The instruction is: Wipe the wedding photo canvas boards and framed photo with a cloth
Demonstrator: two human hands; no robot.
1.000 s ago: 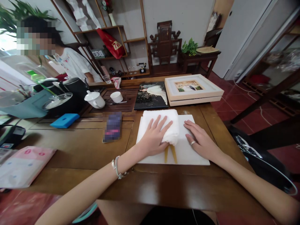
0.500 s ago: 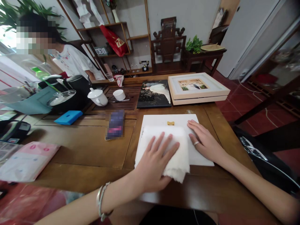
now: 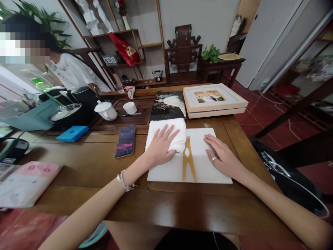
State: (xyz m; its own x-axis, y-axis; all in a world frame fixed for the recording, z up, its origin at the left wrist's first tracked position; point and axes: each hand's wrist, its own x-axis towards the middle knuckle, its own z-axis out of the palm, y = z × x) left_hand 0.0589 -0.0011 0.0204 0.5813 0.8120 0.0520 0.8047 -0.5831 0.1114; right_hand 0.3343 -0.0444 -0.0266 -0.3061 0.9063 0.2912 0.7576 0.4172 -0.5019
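A white rectangular board (image 3: 166, 170) lies flat near the table's front edge. Down its middle runs a gold, clothespin-shaped piece (image 3: 187, 161); whether it is fixed or printed I cannot tell. My left hand (image 3: 162, 144) presses flat, fingers spread, on a folded white cloth (image 3: 179, 126). The cloth covers the board's upper left part and reaches past its edge, up to the dark photo panel (image 3: 166, 109) behind. On the board's right side rests my right hand (image 3: 221, 156), a ring on one finger, its fingers stretched out and holding nothing.
Framed photo box (image 3: 215, 111) stands at the table's back right. Left of the board lie a phone (image 3: 125, 140), a blue block (image 3: 73, 133) and a tissue pack (image 3: 28, 184). A white teapot (image 3: 106, 110) and cup (image 3: 130, 108) sit behind. A person (image 3: 75, 71) is at far left.
My left hand has slid the cloth away from me and leftward, uncovering the gold piece and the board's lower part. My right hand stays on the board's right side.
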